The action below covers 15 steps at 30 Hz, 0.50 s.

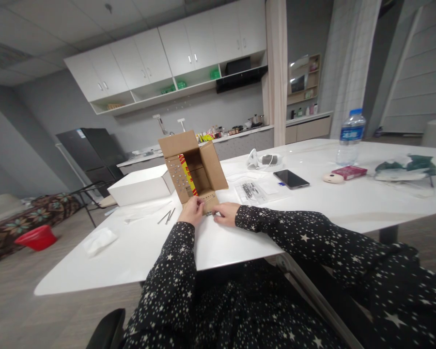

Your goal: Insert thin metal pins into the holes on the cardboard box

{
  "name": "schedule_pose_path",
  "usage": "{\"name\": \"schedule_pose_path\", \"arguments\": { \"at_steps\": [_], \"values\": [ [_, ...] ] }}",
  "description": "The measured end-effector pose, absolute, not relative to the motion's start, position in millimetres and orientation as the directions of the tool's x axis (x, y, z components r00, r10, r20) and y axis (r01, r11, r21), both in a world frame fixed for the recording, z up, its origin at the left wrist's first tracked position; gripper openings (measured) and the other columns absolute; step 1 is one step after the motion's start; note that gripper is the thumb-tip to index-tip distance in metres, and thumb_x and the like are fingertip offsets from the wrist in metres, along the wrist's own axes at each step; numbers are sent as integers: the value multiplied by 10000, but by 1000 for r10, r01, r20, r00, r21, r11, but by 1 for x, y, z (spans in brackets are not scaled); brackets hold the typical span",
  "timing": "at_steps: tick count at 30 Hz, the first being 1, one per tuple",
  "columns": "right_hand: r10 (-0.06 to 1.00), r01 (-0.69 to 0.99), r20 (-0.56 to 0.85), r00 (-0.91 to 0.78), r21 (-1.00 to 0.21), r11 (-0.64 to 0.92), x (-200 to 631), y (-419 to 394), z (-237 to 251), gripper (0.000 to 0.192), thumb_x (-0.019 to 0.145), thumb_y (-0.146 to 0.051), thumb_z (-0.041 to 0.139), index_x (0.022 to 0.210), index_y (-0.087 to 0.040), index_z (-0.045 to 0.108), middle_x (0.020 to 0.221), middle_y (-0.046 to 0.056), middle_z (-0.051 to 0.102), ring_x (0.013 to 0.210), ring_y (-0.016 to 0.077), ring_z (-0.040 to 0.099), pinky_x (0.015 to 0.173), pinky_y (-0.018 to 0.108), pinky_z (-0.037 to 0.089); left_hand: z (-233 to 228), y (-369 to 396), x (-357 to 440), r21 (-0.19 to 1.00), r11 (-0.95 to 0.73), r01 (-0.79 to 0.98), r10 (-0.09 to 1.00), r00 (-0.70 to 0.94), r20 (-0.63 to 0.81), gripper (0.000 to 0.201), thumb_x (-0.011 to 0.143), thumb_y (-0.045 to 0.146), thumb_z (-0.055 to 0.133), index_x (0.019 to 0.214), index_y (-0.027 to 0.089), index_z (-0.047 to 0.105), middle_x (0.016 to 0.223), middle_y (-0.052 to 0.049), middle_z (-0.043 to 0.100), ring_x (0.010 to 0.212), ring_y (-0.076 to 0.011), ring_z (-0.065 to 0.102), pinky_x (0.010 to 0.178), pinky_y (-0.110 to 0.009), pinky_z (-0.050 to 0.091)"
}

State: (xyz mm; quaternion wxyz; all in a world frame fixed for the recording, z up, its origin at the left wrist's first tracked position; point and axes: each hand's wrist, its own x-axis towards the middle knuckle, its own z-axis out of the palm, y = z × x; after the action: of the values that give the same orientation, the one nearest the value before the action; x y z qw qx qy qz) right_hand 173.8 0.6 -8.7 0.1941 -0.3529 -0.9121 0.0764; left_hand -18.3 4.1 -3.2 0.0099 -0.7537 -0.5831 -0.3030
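Note:
An open cardboard box [173, 180] stands tilted on the white table, its flaps spread and its opening facing me. Small metallic pieces dot its left flap in rows, and a few more lie along the lower flap [209, 196]. My left hand [192, 211] is closed at the lower left edge of the box, fingertips pinched together; what they hold is too small to make out. Right of it, my right hand [227, 214] rests on the table with bent fingers closed beside small metal pieces [209, 213] in front of the box. Whatever those fingers hold is hidden.
Thin metal rods [166, 215] and a crumpled tissue [100, 241] lie left on the table [236, 245]. A white box [141, 185] stands behind. To the right are a plastic packet [252, 192], a phone [291, 179], a pink box [350, 172] and a water bottle [350, 140].

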Motion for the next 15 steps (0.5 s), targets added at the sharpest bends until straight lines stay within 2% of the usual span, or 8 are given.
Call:
{"name": "schedule_pose_path", "arguments": {
  "at_steps": [7,15],
  "values": [
    [686,629,280,-671,-275,727,170,-4,-6,285,788,-316,507,1004,-188,641,762,36,649,701,160,577,628,243,383,4,1,-24,345,-319,883,798,54,600,117,784,225,470,857,187,553,855,-56,581,830,-175,561,819,-333,456],
    [693,636,277,-666,-276,721,169,-6,-5,281,794,-310,511,1011,-189,642,809,42,659,726,163,587,637,244,381,13,-8,-22,442,-275,854,711,-129,692,130,773,217,464,868,186,548,832,-45,581,779,-162,565,790,-308,468]
  ]
}}
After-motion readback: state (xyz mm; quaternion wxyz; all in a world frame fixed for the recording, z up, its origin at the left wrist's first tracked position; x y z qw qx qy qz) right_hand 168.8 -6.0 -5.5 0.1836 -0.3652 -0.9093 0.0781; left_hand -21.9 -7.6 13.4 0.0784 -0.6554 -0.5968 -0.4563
